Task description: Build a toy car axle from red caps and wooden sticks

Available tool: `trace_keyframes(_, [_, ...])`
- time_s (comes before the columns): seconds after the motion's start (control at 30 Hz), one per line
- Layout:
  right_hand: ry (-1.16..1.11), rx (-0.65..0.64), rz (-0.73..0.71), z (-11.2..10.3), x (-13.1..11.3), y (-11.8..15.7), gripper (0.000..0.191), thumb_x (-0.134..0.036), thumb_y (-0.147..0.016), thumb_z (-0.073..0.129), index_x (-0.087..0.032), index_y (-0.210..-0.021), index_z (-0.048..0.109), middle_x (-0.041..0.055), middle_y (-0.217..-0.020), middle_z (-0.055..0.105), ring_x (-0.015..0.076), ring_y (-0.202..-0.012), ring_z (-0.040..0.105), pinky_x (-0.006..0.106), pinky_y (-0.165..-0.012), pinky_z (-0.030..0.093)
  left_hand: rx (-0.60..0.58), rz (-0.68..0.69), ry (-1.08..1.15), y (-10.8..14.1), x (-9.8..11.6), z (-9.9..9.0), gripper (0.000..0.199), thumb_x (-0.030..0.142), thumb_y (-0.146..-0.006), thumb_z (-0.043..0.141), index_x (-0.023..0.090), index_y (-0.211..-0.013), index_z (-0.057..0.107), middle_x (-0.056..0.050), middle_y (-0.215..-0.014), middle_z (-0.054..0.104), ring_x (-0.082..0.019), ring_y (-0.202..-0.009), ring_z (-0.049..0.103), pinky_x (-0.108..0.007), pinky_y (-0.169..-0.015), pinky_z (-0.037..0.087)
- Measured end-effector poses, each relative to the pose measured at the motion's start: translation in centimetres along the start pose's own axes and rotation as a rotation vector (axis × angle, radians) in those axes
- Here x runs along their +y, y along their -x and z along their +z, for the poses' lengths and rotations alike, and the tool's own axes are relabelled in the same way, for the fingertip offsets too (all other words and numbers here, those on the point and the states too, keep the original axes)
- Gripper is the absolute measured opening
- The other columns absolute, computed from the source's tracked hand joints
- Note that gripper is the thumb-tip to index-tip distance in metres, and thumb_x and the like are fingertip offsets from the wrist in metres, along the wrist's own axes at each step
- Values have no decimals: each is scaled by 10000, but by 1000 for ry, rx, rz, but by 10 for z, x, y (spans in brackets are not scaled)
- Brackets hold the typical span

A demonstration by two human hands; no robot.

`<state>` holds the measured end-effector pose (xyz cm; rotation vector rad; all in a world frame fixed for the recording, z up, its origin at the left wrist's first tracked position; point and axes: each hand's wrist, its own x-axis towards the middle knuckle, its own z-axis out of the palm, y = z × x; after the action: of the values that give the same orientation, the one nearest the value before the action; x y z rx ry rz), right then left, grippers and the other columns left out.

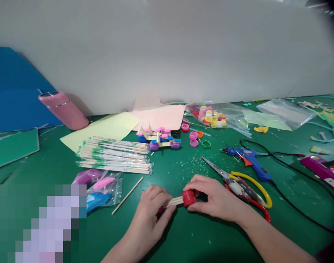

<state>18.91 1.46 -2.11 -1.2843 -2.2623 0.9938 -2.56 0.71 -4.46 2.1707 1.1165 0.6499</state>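
Between my hands is a short bundle of pale wooden sticks with a red bottle cap on its right end. My right hand is closed on that cap, thumb below and fingers above. My left hand grips the sticks at their other end, where a bit of red shows under the fingers, mostly hidden. A single loose wooden stick lies on the table left of my left hand. Close to my right wrist are scissors with one yellow and one red handle.
A blue glue gun with a black cord lies at right, near a purple power strip. Wrapped chopsticks, small toy cars, loose caps and a bag of caps lie farther back. A pink bottle leans at left.
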Motion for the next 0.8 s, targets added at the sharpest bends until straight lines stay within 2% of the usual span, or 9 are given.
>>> trace_keyframes(0.8, [0,0,-8,0,0,0,233,-317,-754,651,-220,-962,607,8,-882,567,155,-786,538,256,-715,404,24,17,-20,-1,3,-1,100,194,-837,478,189,-798,570,-51,-766,570,-195,-752,498,-327,-674,404])
